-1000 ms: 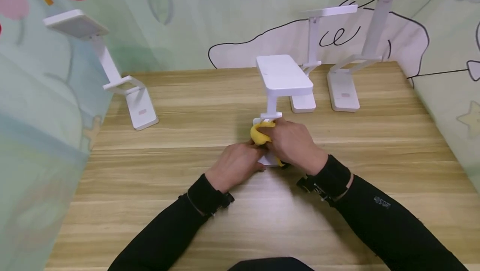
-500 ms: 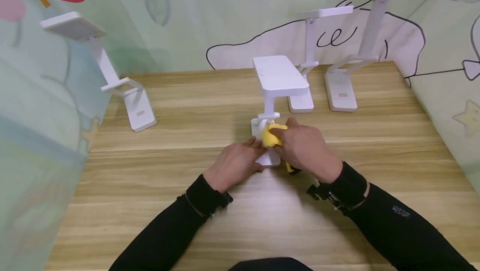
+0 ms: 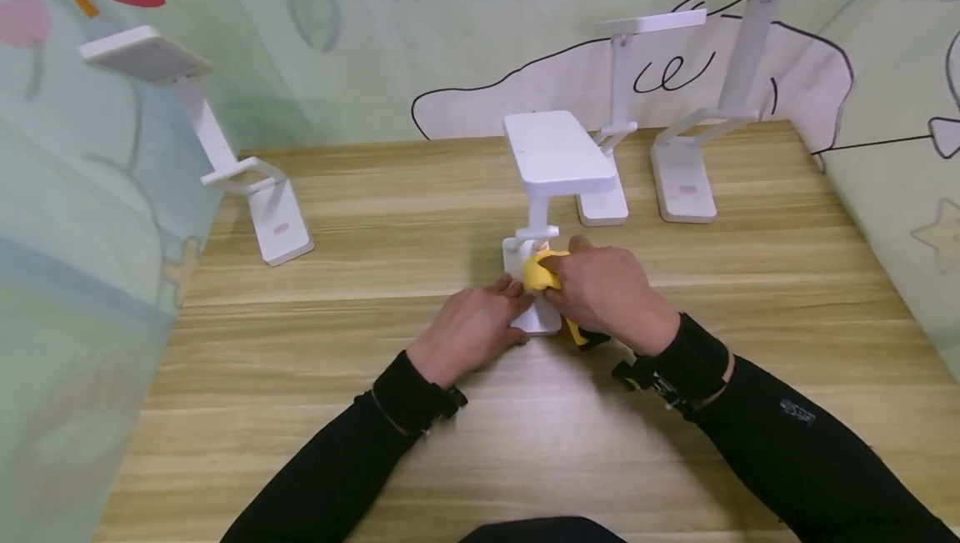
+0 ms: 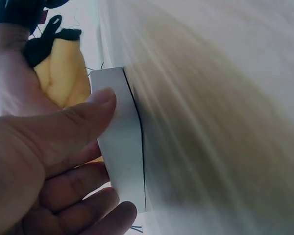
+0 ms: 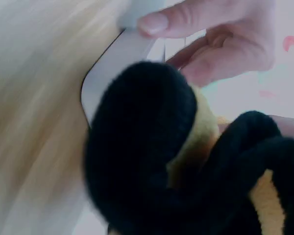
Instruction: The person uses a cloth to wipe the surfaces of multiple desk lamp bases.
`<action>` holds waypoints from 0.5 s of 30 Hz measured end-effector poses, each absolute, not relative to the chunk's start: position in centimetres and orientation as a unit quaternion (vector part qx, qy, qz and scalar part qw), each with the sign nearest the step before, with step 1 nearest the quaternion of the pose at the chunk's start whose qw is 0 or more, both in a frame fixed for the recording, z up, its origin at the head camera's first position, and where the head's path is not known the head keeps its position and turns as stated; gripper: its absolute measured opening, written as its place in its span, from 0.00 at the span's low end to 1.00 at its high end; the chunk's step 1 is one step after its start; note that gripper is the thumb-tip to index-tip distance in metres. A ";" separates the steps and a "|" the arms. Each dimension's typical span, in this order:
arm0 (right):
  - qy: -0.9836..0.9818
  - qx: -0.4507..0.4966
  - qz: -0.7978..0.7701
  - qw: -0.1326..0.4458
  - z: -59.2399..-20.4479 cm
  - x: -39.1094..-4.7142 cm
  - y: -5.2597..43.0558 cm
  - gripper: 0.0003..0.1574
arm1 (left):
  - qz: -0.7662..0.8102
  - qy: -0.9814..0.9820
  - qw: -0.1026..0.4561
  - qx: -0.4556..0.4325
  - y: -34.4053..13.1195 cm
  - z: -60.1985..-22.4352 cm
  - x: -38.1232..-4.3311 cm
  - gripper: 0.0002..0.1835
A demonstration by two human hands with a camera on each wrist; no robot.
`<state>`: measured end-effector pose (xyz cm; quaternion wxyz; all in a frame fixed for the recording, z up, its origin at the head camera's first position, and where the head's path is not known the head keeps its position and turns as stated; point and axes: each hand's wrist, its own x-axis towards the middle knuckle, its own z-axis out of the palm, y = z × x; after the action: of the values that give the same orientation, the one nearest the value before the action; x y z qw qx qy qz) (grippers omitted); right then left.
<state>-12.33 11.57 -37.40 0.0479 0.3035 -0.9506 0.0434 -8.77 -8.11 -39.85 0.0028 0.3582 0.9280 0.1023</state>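
Observation:
A white desk lamp stands upright mid-table, its flat head over its base. My left hand grips the base from the left; in the left wrist view its thumb lies along the base's side, other fingers beyond. From the right, my right hand holds a yellow cloth with black edging against the top of the base, near the foot of the stem. Part of that cloth hangs below the right palm. Close up in the right wrist view, its black edging covers much of the base.
Behind the middle lamp stands a second white lamp, with a third lamp to its right. Another lamp is at the back left. Printed curtain-like walls border the wooden table at the back and sides.
My right hand has shifted a little to the right with the cloth, uncovering more of the lamp's base. My left hand stays on the base.

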 end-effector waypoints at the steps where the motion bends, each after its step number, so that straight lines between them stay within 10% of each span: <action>1: -0.948 0.308 0.042 0.069 -37.6 -12.2 11.3 0.18 | 0.104 0.928 0.004 0.356 -8.1 -39.9 -8.8 0.26; 7: -0.944 0.291 0.044 0.149 -39.3 -11.9 10.2 0.26 | 0.110 0.928 -0.011 0.356 -7.9 -39.9 -8.9 0.18; 15: -0.952 0.303 0.047 -0.016 -37.8 -13.8 10.6 0.28 | 0.108 0.928 -0.003 0.356 -8.1 -39.8 -8.9 0.26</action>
<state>-13.77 10.62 -37.78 -0.0159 0.3026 -0.9518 0.0466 -8.88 -8.08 -39.81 -0.0026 0.3563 0.9281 0.1080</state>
